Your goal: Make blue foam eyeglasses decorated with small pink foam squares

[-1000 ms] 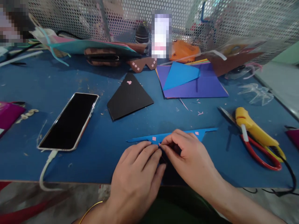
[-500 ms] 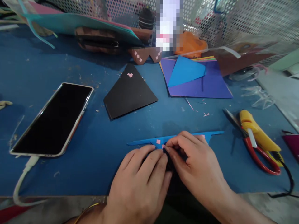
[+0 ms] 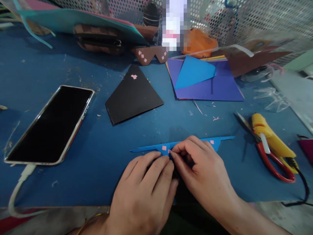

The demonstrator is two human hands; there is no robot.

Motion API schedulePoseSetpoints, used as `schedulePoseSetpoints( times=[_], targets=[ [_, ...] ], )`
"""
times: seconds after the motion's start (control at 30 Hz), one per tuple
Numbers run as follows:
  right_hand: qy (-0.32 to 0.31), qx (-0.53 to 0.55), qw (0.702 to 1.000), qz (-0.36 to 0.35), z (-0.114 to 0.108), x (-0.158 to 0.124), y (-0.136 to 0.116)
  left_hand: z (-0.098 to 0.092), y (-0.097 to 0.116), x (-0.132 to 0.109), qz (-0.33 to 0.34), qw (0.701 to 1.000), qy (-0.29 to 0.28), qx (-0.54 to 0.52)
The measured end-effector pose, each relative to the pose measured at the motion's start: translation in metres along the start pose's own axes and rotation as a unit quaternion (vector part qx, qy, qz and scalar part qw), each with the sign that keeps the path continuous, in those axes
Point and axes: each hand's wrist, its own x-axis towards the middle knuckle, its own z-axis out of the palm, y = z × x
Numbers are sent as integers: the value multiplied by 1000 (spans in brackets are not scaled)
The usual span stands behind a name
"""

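Near the table's front edge lies a blue paper glasses cut-out, with narrow strips reaching out on both sides. One pink paper square sits on its left part, another on its right. My left hand has its fingers bent together over the lower left of the cut-out, holding it; the fingertips partly hide it. With thumb and forefinger, my right hand pinches a small pink paper piece against the blue paper, close to my left fingertips. The middle of the cut-out is hidden beneath my hands.
Scissors with red handles and a yellow glue gun lie at the right. A phone on a cable is at the left. Folded black paper, purple sheets and brown paper glasses lie farther back.
My right hand has shifted slightly, and the pink square on the cut-out's right part shows more fully. The pinch by my left fingertips stays. The whole view has shifted a little.
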Motion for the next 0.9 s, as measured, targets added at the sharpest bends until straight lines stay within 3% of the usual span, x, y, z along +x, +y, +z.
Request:
schedulePoseSetpoints(
  times=[0.6, 0.9],
  targets=[
    [35, 17, 999, -7, -5, -3, 2, -3, -1, 0, -9, 1000, -11, 0],
    [44, -54, 975, -209, -15, -13, 15, -2, 0, 1, -11, 1000, -16, 8]
  ],
)
